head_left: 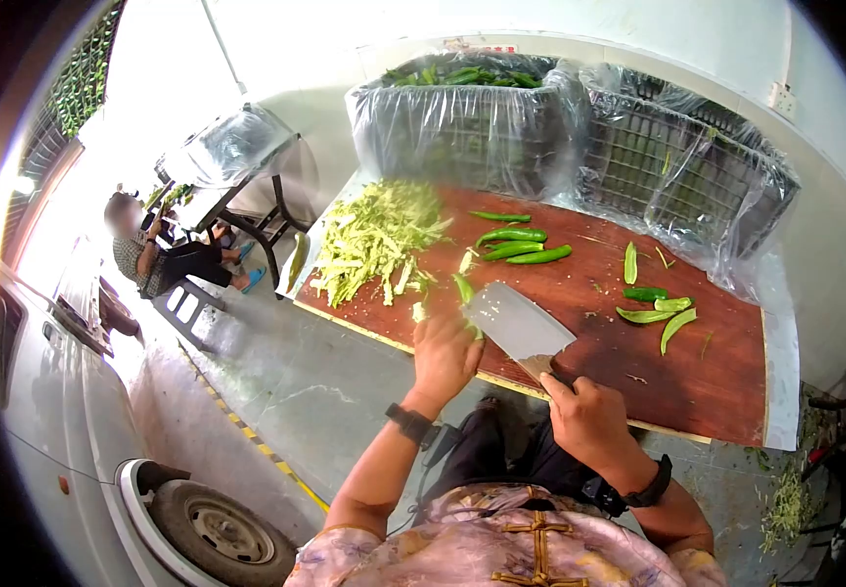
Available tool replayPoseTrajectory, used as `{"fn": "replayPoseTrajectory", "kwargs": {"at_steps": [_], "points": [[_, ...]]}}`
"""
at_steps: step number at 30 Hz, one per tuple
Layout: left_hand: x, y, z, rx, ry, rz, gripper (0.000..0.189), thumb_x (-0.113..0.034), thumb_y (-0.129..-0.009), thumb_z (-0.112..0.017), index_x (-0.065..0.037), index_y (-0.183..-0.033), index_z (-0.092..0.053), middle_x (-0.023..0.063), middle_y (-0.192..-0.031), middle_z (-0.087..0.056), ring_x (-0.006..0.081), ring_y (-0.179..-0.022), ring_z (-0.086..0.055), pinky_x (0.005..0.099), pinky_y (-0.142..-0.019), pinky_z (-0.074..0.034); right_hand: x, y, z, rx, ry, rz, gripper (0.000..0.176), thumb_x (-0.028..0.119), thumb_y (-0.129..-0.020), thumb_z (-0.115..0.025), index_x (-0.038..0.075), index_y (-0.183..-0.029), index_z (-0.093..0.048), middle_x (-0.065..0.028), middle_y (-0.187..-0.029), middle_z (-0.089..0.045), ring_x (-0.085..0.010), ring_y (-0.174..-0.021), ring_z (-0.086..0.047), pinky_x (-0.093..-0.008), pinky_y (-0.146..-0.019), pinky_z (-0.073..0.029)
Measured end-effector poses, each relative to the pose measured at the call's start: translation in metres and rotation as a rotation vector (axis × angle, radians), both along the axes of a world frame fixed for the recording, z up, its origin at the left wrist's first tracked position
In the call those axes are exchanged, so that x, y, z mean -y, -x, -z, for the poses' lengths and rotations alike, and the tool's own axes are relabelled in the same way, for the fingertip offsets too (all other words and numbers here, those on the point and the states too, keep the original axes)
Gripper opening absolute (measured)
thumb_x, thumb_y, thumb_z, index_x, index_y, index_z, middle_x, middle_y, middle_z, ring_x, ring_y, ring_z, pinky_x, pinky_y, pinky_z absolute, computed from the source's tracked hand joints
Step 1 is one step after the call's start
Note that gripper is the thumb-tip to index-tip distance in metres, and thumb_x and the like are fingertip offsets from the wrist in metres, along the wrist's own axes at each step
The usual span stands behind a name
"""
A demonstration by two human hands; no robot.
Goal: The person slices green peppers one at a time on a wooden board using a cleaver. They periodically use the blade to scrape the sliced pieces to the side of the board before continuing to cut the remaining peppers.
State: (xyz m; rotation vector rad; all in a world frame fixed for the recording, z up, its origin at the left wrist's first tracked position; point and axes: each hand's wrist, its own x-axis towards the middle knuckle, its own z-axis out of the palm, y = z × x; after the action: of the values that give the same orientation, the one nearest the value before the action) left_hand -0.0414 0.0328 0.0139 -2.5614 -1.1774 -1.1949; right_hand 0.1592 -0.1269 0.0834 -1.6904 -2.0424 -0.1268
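Note:
My right hand is wrapped round the handle of a broad cleaver, its blade lying low over the red-brown board. Beside the blade, the curled fingers of my left hand are closed on a green pepper, partly hidden by the fingers. A green pepper piece lies just beyond my fingertips. Several whole green peppers lie farther back. Cut pepper pieces are at the right. A heap of pale green strips covers the board's left end.
Behind the board stand a plastic-lined crate of green peppers and a second lined crate. A person sits at the far left by a table. A white vehicle is at the left, and green scraps lie on the floor.

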Motion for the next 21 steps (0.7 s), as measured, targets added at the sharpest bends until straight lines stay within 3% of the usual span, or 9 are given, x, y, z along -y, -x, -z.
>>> {"fn": "replayPoseTrajectory", "kwargs": {"at_steps": [9, 11, 21], "points": [[0.0, -0.002, -0.001, 0.007, -0.034, -0.001, 0.013, -0.021, -0.079, -0.071, -0.009, -0.084, -0.07, 0.0042, -0.098, -0.062, 0.0255, -0.1, -0.057, 0.0413, -0.093, -0.039, 0.014, 0.001, -0.022, 0.135, 0.031, 0.001, 0.036, 0.014, -0.081, -0.069, 0.012, -0.116, -0.069, -0.0101, -0.071, -0.052, -0.0279, -0.059, -0.058, -0.0398, -0.052, -0.047], [-0.003, 0.001, 0.002, -0.002, -0.047, 0.032, 0.014, -0.019, -0.074, -0.073, -0.01, -0.082, -0.066, 0.0051, -0.089, -0.056, 0.0274, -0.093, -0.053, 0.043, -0.086, -0.04, 0.012, 0.003, -0.02, 0.136, 0.047, -0.034, 0.035, 0.014, -0.08, -0.069, 0.012, -0.116, -0.07, -0.0104, -0.072, -0.053, -0.0278, -0.06, -0.059, -0.0397, -0.052, -0.047], [-0.002, -0.004, 0.002, -0.006, -0.063, 0.028, 0.01, -0.019, -0.078, -0.069, -0.01, -0.08, -0.068, 0.0045, -0.092, -0.059, 0.025, -0.092, -0.056, 0.0409, -0.09, -0.039, 0.013, 0.015, -0.021, 0.21, 0.128, 0.024, 0.039, 0.014, -0.082, -0.067, 0.012, -0.121, -0.067, -0.0113, -0.072, -0.053, -0.0279, -0.059, -0.059, -0.0397, -0.053, -0.047]]}}
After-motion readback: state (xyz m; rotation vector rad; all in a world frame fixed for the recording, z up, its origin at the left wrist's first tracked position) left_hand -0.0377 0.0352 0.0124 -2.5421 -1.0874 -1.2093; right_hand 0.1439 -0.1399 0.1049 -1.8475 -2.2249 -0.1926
